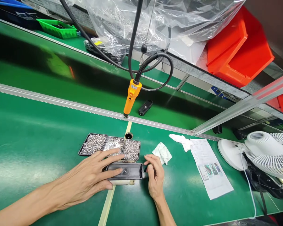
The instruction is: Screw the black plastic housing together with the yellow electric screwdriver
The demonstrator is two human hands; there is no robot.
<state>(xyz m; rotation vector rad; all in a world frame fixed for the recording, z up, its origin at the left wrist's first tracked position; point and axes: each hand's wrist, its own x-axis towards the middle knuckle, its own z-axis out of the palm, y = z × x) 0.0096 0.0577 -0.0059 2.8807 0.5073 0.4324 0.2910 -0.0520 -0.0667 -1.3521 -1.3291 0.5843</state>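
Observation:
My left hand [91, 171] lies with fingers spread over the left part of a black rectangular housing [134, 171]. Its index fingertip rests near a round feature in the housing's middle, and the thumb is by the near edge. Under the housing is a pale fixture [122, 182]. At the housing's right end is my right hand [154, 172], fingers loosely bent and apart; I make out nothing held in it. Just beyond the housing stand small black trays of metal parts: a left tray [94, 143], a middle tray [113, 143] and a right tray [132, 149].
A yellow electric screwdriver [132, 95] hangs on a coiled black cable above the metal rail [155, 123]. Crumpled white cloth [162, 153], a printed sheet [211, 169] and a white fan [269, 153] lie to the right. Red bins [238, 47] sit on the upper shelf.

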